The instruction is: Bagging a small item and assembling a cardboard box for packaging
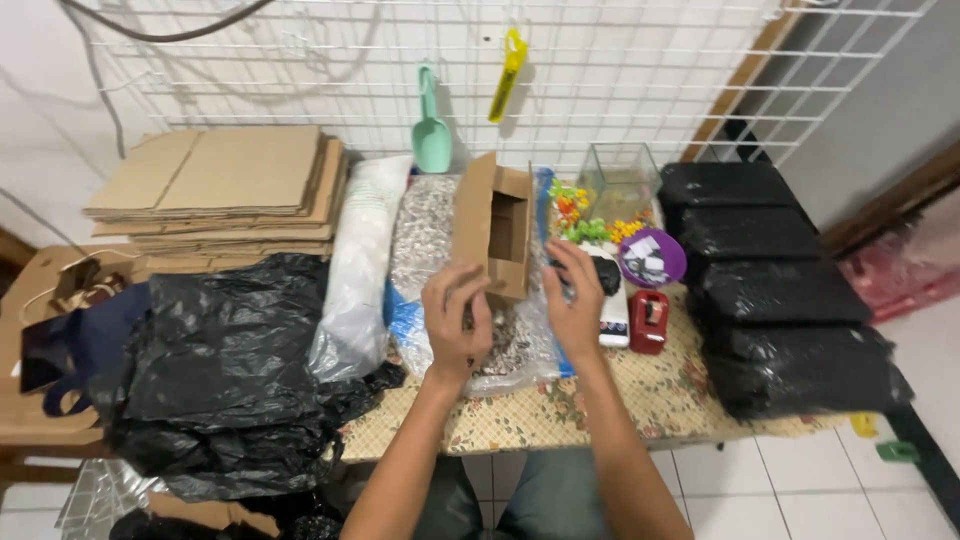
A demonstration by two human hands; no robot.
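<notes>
A small brown cardboard box (492,225) stands tilted on its end with its open side facing right. My left hand (455,320) grips its near lower corner from the left. Beside the box's lower right edge is my right hand (575,300), with fingers curled around something dark and small that I cannot make out. Under both hands lies a clear bag of mixed grey and white pebbles (430,245) on the floral tablecloth (640,400).
Flat cardboard sheets (225,185) are stacked back left, with black plastic bags (225,370) in front. Several black sacks (780,290) pile on the right. A glass tank (620,180), purple bowl (652,258), red tape dispenser (648,322), green scoop (431,125) and white bag (355,270) surround the box.
</notes>
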